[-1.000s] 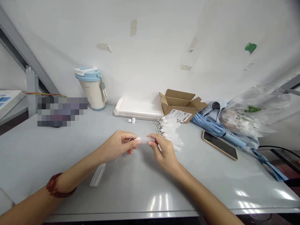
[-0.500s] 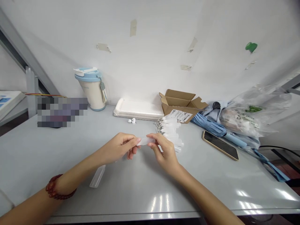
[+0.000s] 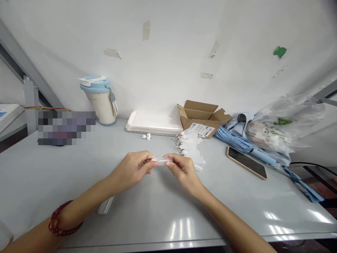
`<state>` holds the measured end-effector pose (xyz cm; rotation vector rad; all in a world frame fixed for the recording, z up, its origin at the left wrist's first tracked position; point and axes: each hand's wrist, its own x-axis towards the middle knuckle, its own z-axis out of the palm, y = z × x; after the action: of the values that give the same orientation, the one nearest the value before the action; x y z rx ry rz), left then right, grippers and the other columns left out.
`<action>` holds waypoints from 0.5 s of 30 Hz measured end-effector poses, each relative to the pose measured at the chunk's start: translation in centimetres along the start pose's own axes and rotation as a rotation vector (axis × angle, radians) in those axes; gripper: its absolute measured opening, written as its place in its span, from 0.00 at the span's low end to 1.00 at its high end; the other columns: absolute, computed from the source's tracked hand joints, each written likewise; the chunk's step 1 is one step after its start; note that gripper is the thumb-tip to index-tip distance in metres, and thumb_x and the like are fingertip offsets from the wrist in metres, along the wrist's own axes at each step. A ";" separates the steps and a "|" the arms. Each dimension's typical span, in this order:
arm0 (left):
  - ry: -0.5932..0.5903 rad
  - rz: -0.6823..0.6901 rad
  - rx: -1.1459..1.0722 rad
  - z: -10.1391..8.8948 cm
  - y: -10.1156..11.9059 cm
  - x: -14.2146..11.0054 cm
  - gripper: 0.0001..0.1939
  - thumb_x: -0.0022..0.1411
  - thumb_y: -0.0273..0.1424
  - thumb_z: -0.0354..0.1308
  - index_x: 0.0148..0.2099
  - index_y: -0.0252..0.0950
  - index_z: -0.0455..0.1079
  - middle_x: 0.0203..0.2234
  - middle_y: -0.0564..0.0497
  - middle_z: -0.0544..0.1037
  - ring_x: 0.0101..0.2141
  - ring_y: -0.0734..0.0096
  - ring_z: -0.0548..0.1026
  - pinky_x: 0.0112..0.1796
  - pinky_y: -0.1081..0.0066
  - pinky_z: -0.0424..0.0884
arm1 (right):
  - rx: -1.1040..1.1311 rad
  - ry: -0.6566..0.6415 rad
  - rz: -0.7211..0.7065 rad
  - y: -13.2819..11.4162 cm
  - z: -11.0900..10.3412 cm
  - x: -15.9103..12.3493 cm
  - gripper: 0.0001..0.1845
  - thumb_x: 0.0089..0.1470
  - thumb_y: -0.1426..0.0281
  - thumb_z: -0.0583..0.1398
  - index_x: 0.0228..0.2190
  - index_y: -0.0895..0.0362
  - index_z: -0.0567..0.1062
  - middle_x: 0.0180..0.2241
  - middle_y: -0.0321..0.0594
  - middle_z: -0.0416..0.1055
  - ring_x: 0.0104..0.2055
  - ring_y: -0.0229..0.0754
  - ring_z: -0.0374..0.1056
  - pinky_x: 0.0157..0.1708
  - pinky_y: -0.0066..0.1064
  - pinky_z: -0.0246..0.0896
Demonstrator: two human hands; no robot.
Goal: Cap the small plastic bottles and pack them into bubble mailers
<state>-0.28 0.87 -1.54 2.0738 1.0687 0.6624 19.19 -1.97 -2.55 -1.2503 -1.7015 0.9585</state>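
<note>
My left hand pinches the left end of a clear plastic tube between thumb and fingers. On its other end are the thumb and fingertips of my right hand. The tube lies nearly level just above the table, its ends partly covered by fingers. Another clear plastic tube rests on the table, half hidden behind my left forearm. Beyond my right hand lies a row of several translucent tubes with thin white loops at their left ends. Two small white pieces sit farther back.
A stack of white trays and an open cardboard box stand against the wall. To the left is a lidded cup. A phone, a folded blue umbrella and a plastic bag occupy the right side.
My left fingers have curled in closer around the tube's end, and the tube appears more level. The whole view has shifted slightly; the other things stay put.
</note>
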 end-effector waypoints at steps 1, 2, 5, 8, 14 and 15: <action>0.010 0.015 0.035 0.1 0.0 0.0 0.14 0.65 0.39 0.48 0.31 0.37 0.66 0.22 0.54 0.74 0.25 0.72 0.71 0.27 0.74 0.63 | 0.048 -0.011 0.044 0.0 0.0 0.0 0.12 0.57 0.64 0.54 0.31 0.56 0.75 0.19 0.32 0.57 0.23 0.34 0.52 0.24 0.28 0.47; 0.019 0.030 0.070 0.2 -0.1 0.0 0.14 0.65 0.39 0.47 0.31 0.37 0.65 0.21 0.54 0.73 0.24 0.72 0.70 0.26 0.74 0.62 | 0.091 -0.019 0.083 0.0 0.0 0.0 0.12 0.57 0.63 0.55 0.31 0.57 0.75 0.19 0.31 0.56 0.22 0.34 0.52 0.24 0.27 0.46; 0.054 0.093 0.156 0.5 -0.3 -0.1 0.14 0.65 0.38 0.46 0.31 0.37 0.64 0.21 0.54 0.71 0.23 0.72 0.68 0.26 0.73 0.61 | 0.229 -0.039 0.185 0.1 0.0 0.1 0.13 0.53 0.61 0.56 0.29 0.58 0.74 0.19 0.30 0.54 0.20 0.33 0.51 0.22 0.27 0.47; 0.083 0.195 0.221 0.8 -0.8 -0.2 0.13 0.66 0.36 0.45 0.32 0.37 0.64 0.24 0.53 0.71 0.23 0.73 0.66 0.27 0.73 0.61 | 0.376 -0.065 0.277 0.2 0.1 0.4 0.16 0.49 0.57 0.59 0.24 0.58 0.72 0.19 0.30 0.54 0.18 0.31 0.48 0.18 0.27 0.49; 0.092 0.268 0.275 1.2 -1.7 0.0 0.12 0.67 0.34 0.45 0.34 0.36 0.65 0.27 0.50 0.72 0.26 0.71 0.67 0.29 0.72 0.61 | 0.392 -0.086 0.361 0.1 0.1 0.5 0.20 0.50 0.56 0.58 0.17 0.57 0.64 0.17 0.31 0.57 0.17 0.30 0.50 0.18 0.27 0.48; 0.089 0.259 0.264 1.1 -1.7 0.1 0.12 0.67 0.34 0.45 0.35 0.36 0.66 0.27 0.50 0.72 0.26 0.71 0.67 0.30 0.72 0.62 | 0.332 -0.076 0.323 0.1 0.1 0.5 0.20 0.52 0.57 0.57 0.18 0.58 0.65 0.17 0.32 0.58 0.17 0.31 0.52 0.20 0.27 0.49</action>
<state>-0.25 1.27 -3.56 2.4593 0.9882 0.7808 19.06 -1.52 -2.61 -1.2947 -1.3445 1.4312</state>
